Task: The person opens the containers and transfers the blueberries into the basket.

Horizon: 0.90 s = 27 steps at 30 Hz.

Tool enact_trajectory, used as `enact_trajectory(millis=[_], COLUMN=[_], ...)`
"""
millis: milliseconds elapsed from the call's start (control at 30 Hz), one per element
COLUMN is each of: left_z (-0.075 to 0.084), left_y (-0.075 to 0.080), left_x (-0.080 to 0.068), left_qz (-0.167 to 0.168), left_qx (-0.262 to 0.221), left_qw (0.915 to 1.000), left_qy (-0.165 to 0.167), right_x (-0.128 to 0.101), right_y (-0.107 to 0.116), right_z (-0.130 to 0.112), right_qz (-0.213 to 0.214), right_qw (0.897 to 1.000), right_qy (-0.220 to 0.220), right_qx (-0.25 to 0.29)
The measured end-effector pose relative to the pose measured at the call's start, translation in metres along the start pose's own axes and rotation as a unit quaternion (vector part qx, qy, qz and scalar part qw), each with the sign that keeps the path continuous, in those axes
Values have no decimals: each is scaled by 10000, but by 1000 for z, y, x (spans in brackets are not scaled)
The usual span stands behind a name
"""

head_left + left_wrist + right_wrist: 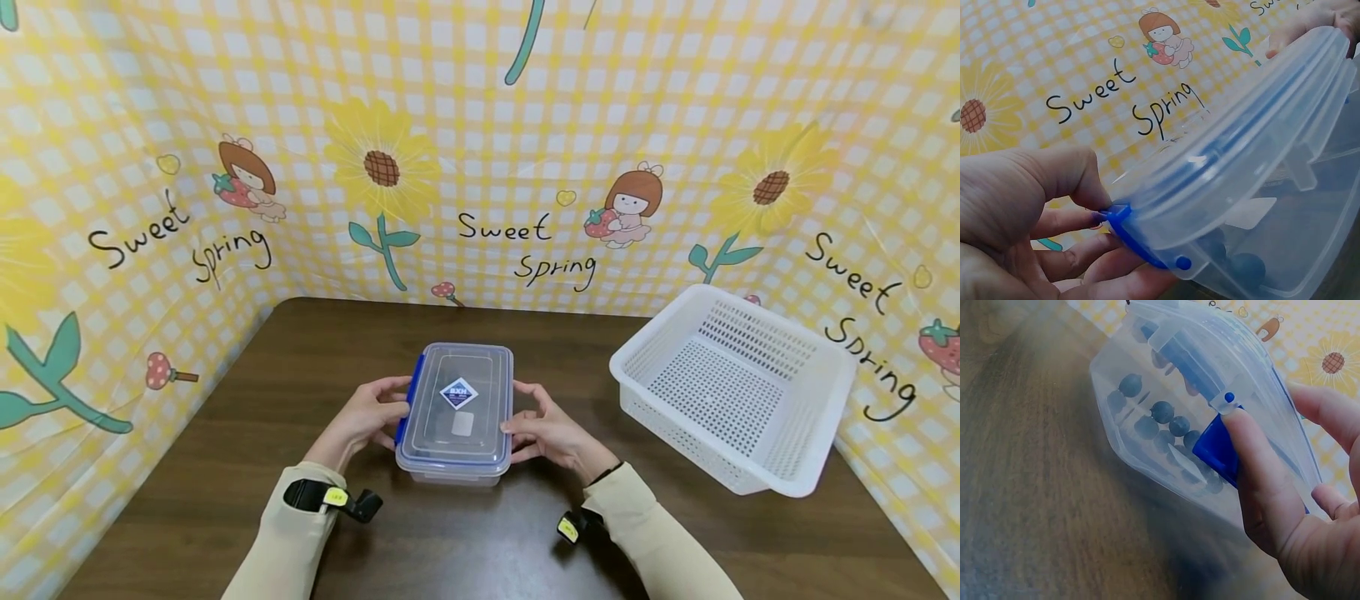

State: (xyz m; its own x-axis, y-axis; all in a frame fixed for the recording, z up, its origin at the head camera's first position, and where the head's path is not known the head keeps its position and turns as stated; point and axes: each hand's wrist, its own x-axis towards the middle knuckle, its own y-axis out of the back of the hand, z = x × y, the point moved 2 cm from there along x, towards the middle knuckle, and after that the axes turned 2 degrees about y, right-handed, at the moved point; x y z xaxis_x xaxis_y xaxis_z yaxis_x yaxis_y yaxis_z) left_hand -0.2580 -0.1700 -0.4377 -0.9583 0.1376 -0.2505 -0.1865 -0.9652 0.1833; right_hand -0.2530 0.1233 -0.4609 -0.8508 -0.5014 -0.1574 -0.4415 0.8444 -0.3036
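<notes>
A clear plastic food container [465, 425] sits on the table, its lid [438, 433] on top with a blue diamond label. Inside lie several small dark round balls [1162, 412], blurred through the plastic. At the container's left side my left hand [367, 417] pinches the blue clip [1141, 240] between thumb and fingers; the clip stands out from the wall. My right hand [551, 433] grips the opposite side. Its thumb presses the other blue clip [1217, 450], which also sticks outward, while the index finger touches the lid's edge.
A white perforated plastic basket [735, 417] stands to the right on the dark wooden table [300, 358]. Yellow checked cloth [480, 150] with printed flowers and words hangs around the back and sides. Each wrist wears a black strap with a small camera.
</notes>
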Motion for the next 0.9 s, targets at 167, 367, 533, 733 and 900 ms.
enact_trajectory(millis=[167, 367, 533, 733, 900], left_z=[1, 1, 11, 17, 11], left_y=[-3, -3, -4, -4, -4], left_x=[-1, -5, -7, -6, -4], left_qz=[24, 111, 142, 310, 431], left_qx=[87, 310, 624, 878, 668], left_qw=[9999, 9995, 9978, 9956, 9968], left_qy=[-83, -36, -152, -113, -120], right_x=[0, -3, -2, -1, -1], right_y=[-1, -5, -6, -3, -2], right_z=[-2, -3, -6, -3, 0], right_qz=[57, 4, -12, -38, 14], right_qw=[10000, 10000, 10000, 10000, 10000], right_qy=[68, 1, 56, 59, 41], right_qx=[21, 22, 29, 46, 32])
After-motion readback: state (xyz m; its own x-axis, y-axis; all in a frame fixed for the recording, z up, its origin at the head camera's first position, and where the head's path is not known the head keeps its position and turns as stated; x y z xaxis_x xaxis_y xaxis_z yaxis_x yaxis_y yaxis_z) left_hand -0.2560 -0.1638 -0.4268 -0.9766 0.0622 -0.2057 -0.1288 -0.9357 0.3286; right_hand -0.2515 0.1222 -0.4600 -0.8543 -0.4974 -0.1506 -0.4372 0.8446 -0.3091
